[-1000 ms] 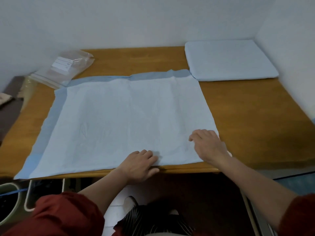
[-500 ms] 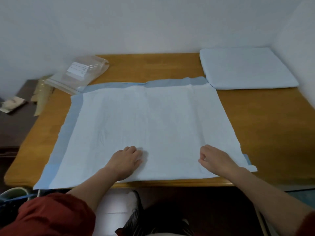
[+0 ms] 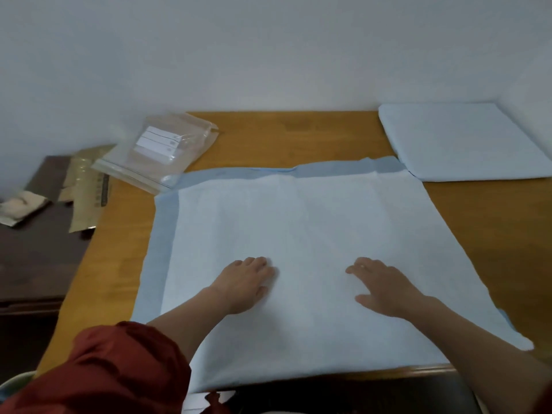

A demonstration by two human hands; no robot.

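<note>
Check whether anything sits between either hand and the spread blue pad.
Nothing visible does. The left hand and right hand both lie flat on the blue pad, touching it directly. The plastic bag sits at its far-left corner.

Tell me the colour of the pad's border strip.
The border is a darker blue than the pale pad; head view.

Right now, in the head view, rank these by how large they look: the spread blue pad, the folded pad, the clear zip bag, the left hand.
1. spread blue pad
2. folded pad, though the frame edge cuts it off
3. clear zip bag
4. left hand, smallest even though nearest the camera
</note>
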